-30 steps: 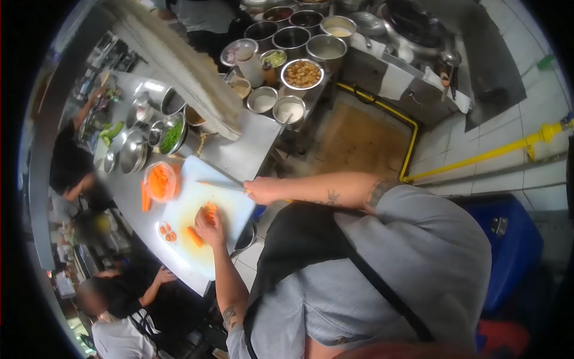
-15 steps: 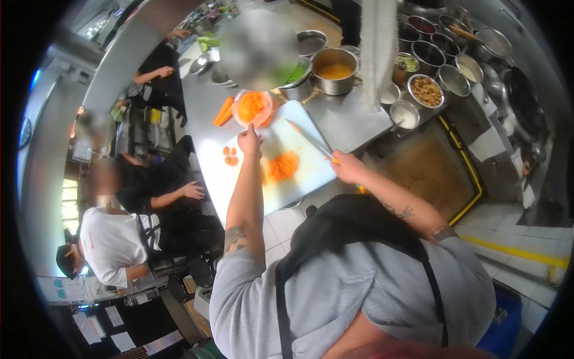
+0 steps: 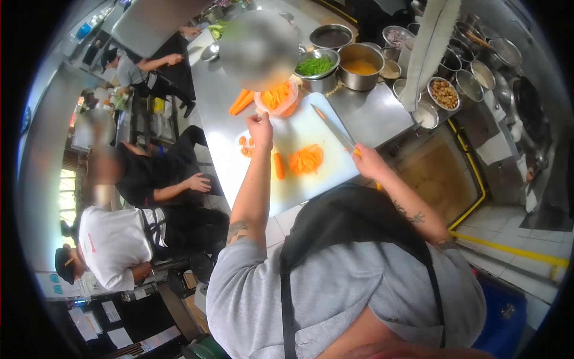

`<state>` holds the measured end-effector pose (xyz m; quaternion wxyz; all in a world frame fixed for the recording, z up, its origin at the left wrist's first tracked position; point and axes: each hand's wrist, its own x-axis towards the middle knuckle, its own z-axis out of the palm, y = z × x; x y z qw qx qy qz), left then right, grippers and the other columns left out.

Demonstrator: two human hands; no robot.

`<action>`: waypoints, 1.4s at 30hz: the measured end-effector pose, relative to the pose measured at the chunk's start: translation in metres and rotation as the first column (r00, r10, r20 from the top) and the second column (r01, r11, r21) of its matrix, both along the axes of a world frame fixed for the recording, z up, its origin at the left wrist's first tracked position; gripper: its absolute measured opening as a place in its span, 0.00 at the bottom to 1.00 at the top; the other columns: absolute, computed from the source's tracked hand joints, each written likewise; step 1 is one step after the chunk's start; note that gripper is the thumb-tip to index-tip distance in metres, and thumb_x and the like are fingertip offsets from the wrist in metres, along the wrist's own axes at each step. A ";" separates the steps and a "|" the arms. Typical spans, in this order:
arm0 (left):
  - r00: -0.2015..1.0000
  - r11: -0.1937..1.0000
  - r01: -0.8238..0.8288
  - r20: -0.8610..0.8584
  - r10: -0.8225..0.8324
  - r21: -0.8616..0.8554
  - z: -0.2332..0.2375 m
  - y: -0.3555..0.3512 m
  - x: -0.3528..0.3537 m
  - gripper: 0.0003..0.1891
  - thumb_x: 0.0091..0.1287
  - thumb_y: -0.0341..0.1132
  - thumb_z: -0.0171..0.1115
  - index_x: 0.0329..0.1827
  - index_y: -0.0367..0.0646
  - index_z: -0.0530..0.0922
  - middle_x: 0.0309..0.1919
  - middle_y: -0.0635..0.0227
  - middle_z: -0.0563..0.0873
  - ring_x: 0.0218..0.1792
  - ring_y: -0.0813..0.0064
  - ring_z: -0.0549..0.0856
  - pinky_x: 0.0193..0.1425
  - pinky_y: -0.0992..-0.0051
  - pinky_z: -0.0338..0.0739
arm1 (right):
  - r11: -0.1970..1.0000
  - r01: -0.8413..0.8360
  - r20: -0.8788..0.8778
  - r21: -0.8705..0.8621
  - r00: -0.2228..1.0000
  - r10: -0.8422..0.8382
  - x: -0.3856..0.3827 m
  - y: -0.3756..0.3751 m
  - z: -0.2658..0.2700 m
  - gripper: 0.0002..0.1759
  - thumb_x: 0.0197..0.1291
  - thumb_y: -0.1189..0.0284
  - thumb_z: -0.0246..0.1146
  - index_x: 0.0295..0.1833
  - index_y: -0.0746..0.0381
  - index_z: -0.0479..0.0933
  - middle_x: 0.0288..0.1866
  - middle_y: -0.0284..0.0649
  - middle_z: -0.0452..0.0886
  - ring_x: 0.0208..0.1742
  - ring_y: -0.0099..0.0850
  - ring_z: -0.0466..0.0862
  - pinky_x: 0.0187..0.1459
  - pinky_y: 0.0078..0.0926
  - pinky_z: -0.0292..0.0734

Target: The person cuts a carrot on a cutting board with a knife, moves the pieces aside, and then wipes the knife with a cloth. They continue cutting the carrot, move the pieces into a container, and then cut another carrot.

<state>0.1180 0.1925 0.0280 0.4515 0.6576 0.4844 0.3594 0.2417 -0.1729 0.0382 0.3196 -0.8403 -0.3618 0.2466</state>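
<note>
My left hand (image 3: 260,130) is closed, its fingers pinched at the near edge of a clear plastic bag (image 3: 291,109) filled with orange carrot strips (image 3: 276,96). In my right hand (image 3: 369,161) is a kitchen knife (image 3: 332,128), held by its yellow handle with the blade lying along the right side of the white cutting board (image 3: 326,179). A heap of sliced carrot (image 3: 306,160) and a peeled carrot piece (image 3: 278,166) lie on the board. Several carrot ends (image 3: 246,146) sit left of my wrist. Whole carrots (image 3: 240,102) rest beyond the board.
Behind the board stand a metal bowl of chopped greens (image 3: 315,64) and a pot of orange liquid (image 3: 360,66). A bowl of brown cubes (image 3: 444,94) and several containers crowd the right. A hanging cloth (image 3: 431,51) crosses that side. Co-workers (image 3: 113,245) are at the left.
The view has shifted, so the board and bowls appear farther right. My left hand stays at the bag's edge, and the carrot piece beside my forearm shows more fully. The knife remains in my right hand.
</note>
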 end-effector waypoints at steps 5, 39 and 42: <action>0.924 0.822 0.370 -0.261 -0.279 0.432 0.006 -0.120 -0.052 0.35 0.66 0.42 0.71 0.70 0.31 0.69 0.66 0.43 0.76 0.65 0.47 0.77 0.71 0.54 0.72 | 0.986 -0.035 0.096 -0.161 0.994 0.051 -0.013 0.001 0.042 0.15 0.73 0.62 0.58 0.58 0.59 0.74 0.49 0.57 0.86 0.53 0.59 0.84 0.54 0.56 0.79; 0.550 0.659 0.703 -0.792 -0.263 0.269 0.011 -0.221 -0.064 0.54 0.70 0.63 0.60 0.87 0.34 0.47 0.87 0.49 0.49 0.86 0.41 0.45 0.81 0.28 0.33 | 0.977 -0.208 -0.594 -0.040 0.792 0.144 0.025 -0.063 0.057 0.15 0.76 0.63 0.61 0.57 0.62 0.79 0.27 0.34 0.80 0.21 0.21 0.77 0.22 0.23 0.73; 0.617 0.692 0.656 -0.742 -0.260 0.302 -0.004 -0.208 -0.076 0.53 0.71 0.64 0.57 0.86 0.32 0.48 0.86 0.47 0.51 0.86 0.42 0.46 0.84 0.34 0.36 | 0.965 -0.262 -0.219 0.032 0.940 0.262 0.025 -0.068 0.052 0.16 0.72 0.64 0.64 0.59 0.62 0.78 0.31 0.40 0.84 0.27 0.35 0.84 0.32 0.32 0.80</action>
